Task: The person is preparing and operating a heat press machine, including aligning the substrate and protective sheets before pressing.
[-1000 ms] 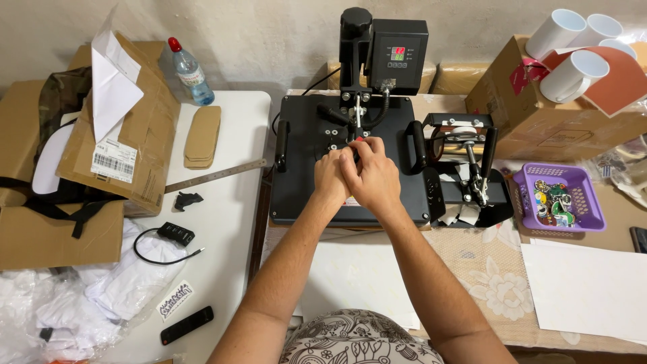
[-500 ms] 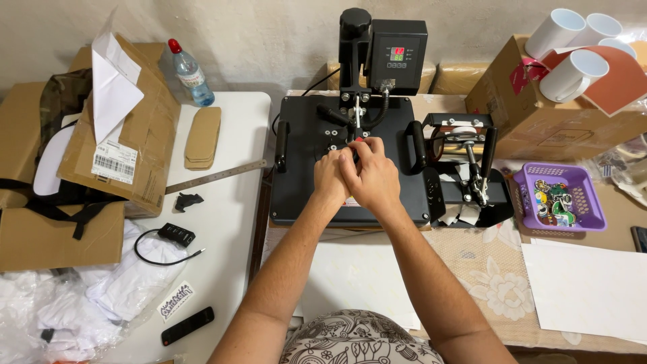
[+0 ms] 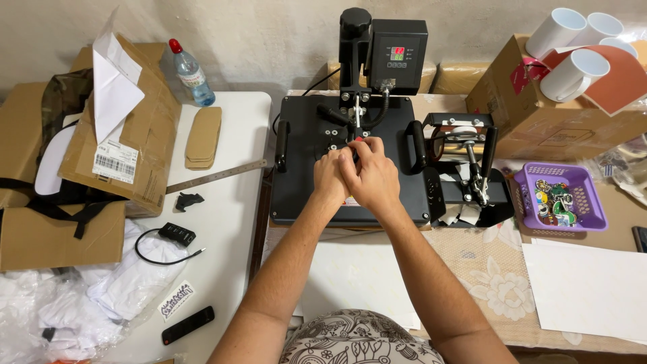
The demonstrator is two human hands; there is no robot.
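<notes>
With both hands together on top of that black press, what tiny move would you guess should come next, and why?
Probably a small turn or pull with the fingertips at the centre fitting. Both the left hand and the right hand are bunched together over the middle of the black heat press, fingers pinched just below its upright column. What they pinch is hidden, so this is only a guess.

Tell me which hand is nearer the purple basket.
Right. The right hand rests on the black heat press, on the side toward the purple basket; the left hand presses against it on the far side.
</notes>
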